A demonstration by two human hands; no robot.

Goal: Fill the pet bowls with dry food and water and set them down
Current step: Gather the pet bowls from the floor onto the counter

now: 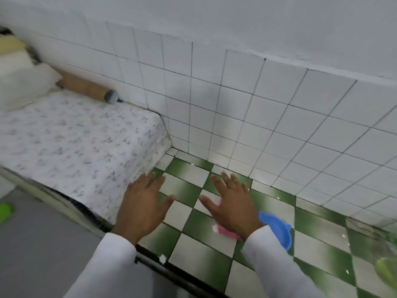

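A blue bowl sits on the green and white checkered floor, partly hidden behind my right wrist. Beside it lies a pink bowl, mostly covered by my right hand; what either bowl contains cannot be made out. My left hand is held out flat with fingers spread, above the floor next to the mattress corner, holding nothing. My right hand is also spread open, palm down, above the two bowls and holding nothing. Both arms wear white sleeves.
A mattress with a flowered sheet lies on the left against the white tiled wall. A pillow and a brown roll lie at its far end. A green blurred object shows at the right edge.
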